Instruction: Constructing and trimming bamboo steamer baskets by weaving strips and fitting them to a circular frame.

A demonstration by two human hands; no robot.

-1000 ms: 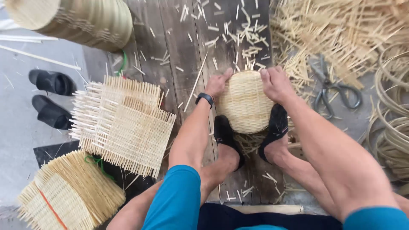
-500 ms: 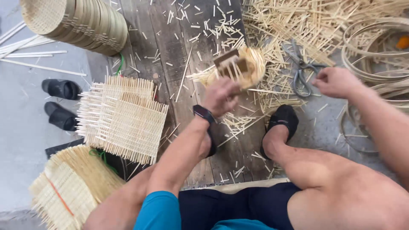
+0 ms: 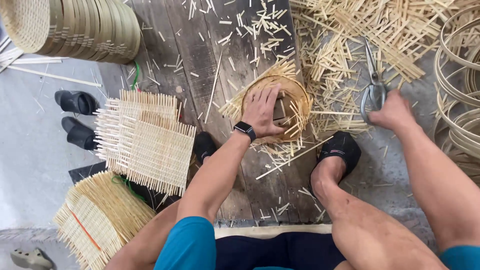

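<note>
My left hand (image 3: 264,111) presses flat inside a round woven bamboo basket (image 3: 295,95) that lies open side up on the dark wooden boards, loose strip ends sticking out around its rim. A black watch sits on that wrist. My right hand (image 3: 392,112) grips the handles of metal shears (image 3: 372,75) lying among cut bamboo strips to the right of the basket. My two feet in black slippers rest just below the basket on either side.
Stacked square woven bamboo mats (image 3: 145,140) lie to the left, another pile (image 3: 100,217) lower left. A stack of finished round baskets (image 3: 75,27) sits top left. Black sandals (image 3: 75,117) stand on the grey floor. Bamboo hoops (image 3: 462,70) coil at the right. Offcuts (image 3: 360,30) litter the boards.
The basket went from held dome-up between both hands to lying open side up on the boards. My left hand now presses into it. My right hand moved right and took hold of the shears.
</note>
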